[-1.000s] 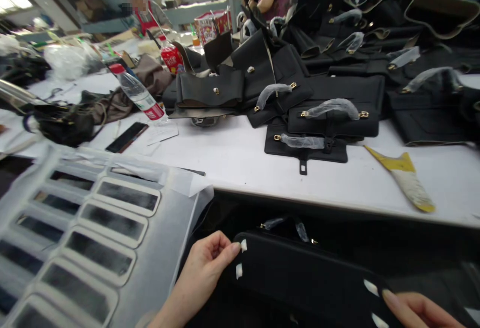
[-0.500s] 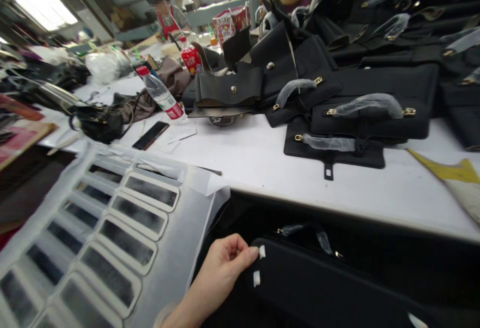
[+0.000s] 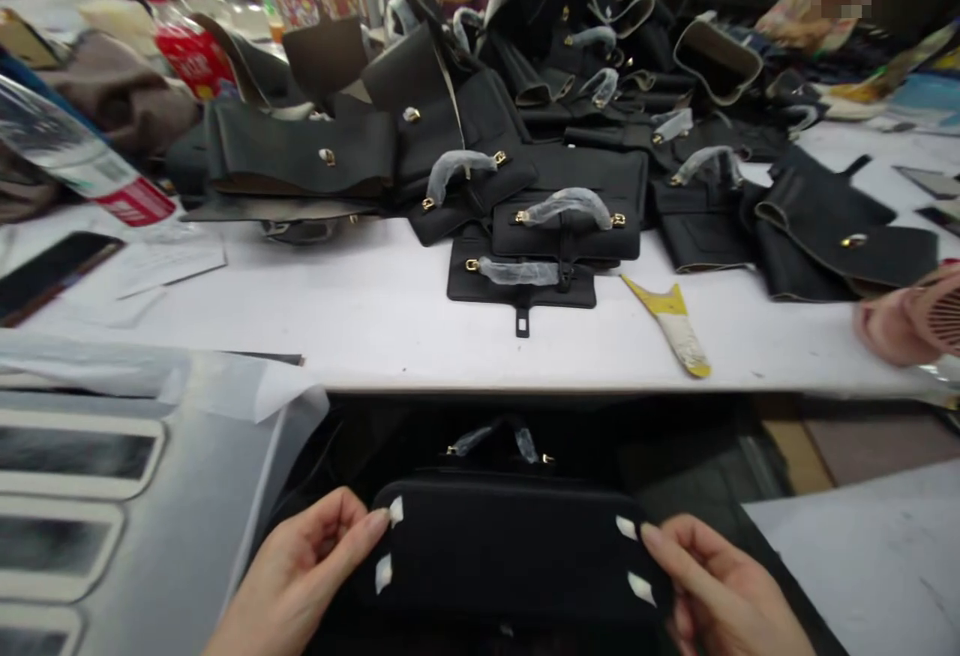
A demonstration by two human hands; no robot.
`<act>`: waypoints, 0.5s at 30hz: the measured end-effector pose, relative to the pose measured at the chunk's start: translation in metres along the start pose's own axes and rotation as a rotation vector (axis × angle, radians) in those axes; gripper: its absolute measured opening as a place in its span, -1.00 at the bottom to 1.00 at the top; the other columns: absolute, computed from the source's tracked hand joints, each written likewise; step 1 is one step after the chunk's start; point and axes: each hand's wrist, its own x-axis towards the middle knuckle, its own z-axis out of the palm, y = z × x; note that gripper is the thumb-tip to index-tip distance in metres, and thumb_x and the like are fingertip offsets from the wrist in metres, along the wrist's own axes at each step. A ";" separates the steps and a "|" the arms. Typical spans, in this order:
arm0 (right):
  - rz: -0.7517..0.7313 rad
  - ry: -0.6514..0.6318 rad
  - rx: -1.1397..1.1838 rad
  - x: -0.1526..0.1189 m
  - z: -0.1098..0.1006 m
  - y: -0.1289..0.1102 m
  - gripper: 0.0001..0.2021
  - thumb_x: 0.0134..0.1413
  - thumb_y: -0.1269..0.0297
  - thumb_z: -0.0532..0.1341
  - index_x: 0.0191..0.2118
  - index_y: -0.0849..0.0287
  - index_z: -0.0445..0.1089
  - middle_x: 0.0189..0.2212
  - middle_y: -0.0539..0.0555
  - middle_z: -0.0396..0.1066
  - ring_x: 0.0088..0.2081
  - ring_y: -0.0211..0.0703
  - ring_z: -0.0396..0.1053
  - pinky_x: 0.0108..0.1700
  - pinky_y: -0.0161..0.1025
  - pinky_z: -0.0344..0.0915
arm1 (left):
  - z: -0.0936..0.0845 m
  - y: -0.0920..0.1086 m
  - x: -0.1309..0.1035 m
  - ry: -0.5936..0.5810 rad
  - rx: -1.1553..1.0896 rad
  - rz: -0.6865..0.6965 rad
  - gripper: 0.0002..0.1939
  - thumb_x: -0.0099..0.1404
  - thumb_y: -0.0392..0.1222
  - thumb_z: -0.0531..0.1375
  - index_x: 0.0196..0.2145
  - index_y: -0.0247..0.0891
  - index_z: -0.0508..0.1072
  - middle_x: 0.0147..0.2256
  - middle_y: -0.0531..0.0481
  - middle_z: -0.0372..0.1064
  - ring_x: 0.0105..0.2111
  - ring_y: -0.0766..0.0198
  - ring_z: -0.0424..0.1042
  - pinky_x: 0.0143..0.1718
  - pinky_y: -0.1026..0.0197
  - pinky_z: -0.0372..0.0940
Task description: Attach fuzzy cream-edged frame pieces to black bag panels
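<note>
Black panel (image 3: pixel 517 551), rounded upper corners, four white tabs (image 3: pixel 384 573); both hands (image 3: pixel 304 561) pinching opposite ends.

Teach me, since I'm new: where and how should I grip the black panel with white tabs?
Probably pinch the black panel by its short ends, coming from left and right: its wide shape runs crosswise, one end facing each side.

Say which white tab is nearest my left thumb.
The upper-left white tab on the black panel: your left hand has its thumb there; the other three are farther.
</note>
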 end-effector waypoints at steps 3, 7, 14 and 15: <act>-0.003 -0.014 0.028 0.000 -0.001 0.002 -0.46 -0.21 -0.21 0.42 -0.54 0.17 0.25 -0.73 -0.16 0.10 -0.71 -0.44 0.01 -0.70 -0.44 0.01 | -0.001 0.000 -0.001 0.017 0.022 -0.015 -0.45 0.14 0.34 0.23 -0.54 -0.23 0.26 -0.58 0.10 0.14 -0.55 0.36 0.12 -0.57 0.37 0.08; -0.010 -0.026 0.030 0.001 -0.002 0.004 -0.46 -0.19 -0.21 0.41 -0.53 0.17 0.25 -0.72 -0.16 0.09 -0.71 -0.44 0.01 -0.70 -0.44 0.02 | -0.001 0.000 -0.001 0.024 0.051 -0.013 -0.45 0.14 0.35 0.23 -0.53 -0.23 0.27 -0.57 0.10 0.15 -0.55 0.35 0.13 -0.55 0.37 0.10; 0.004 -0.005 -0.010 0.004 -0.005 0.010 -0.45 -0.24 -0.25 0.40 -0.55 0.17 0.28 -0.75 -0.13 0.12 -0.73 -0.40 0.04 -0.71 -0.41 0.08 | -0.001 0.006 -0.001 -0.002 0.159 0.029 -0.46 0.23 0.34 0.13 -0.51 -0.23 0.25 -0.55 0.10 0.13 -0.52 0.33 0.14 -0.50 0.33 0.08; -0.003 0.004 -0.033 0.003 -0.008 0.013 -0.46 -0.23 -0.25 0.40 -0.55 0.17 0.30 -0.76 -0.12 0.13 -0.73 -0.39 0.06 -0.71 -0.41 0.09 | 0.000 0.009 -0.003 0.008 0.181 0.038 -0.46 0.25 0.34 0.11 -0.51 -0.23 0.25 -0.54 0.10 0.11 -0.50 0.33 0.13 -0.49 0.32 0.07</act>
